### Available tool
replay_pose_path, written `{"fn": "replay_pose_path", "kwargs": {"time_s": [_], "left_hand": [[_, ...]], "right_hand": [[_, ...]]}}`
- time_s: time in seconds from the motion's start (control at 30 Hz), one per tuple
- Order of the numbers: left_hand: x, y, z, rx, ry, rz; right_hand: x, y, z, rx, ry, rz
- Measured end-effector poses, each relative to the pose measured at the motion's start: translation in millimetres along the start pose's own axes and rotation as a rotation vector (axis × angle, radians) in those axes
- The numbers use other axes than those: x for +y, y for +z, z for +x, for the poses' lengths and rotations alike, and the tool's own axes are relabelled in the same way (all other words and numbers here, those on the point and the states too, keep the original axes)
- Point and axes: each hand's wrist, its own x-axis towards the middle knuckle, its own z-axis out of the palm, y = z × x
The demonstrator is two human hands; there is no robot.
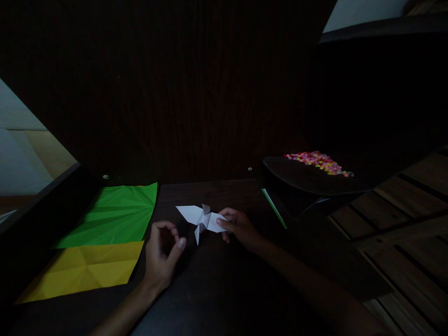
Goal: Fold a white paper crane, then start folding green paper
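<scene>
A white origami crane [205, 218] with both wings spread is pinched by one wing between the thumb and fingers of my right hand [240, 228]. Its other wing points to the upper left, and its narrow neck and tail stick out at the middle. Just left of the crane, my left hand [163, 254] is apart from it, fingers curled and the thumb separated from them, with nothing in it. Beneath both hands lies the dark wooden desktop [196, 289].
Creased green paper [119, 214] partly covers creased yellow paper [84, 266] at the left. A thin green-and-white strip [275, 208] lies to the right. Small pink, red and yellow pieces [320, 162] are heaped on a rounded shelf [297, 179]. A dark panel [175, 93] rises behind.
</scene>
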Motion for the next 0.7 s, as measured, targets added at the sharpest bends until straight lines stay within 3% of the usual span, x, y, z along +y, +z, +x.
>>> {"fn": "replay_pose_path", "kwargs": {"time_s": [0.13, 0.23, 0.7], "left_hand": [[5.2, 0.3, -7.5, -0.086, 0.433, 0.311], [5.4, 6.1, -9.9, -0.118, 0.594, 0.411], [-2.9, 5.6, -5.8, -0.175, 0.569, 0.476]], "right_hand": [[1.7, 2.4, -0.9, -0.006, 0.005, 0.040], [2.4, 4.4, 0.0, 0.003, 0.069, 0.120], [2.9, 8.0, 0.8, -0.070, 0.247, 0.233]]}}
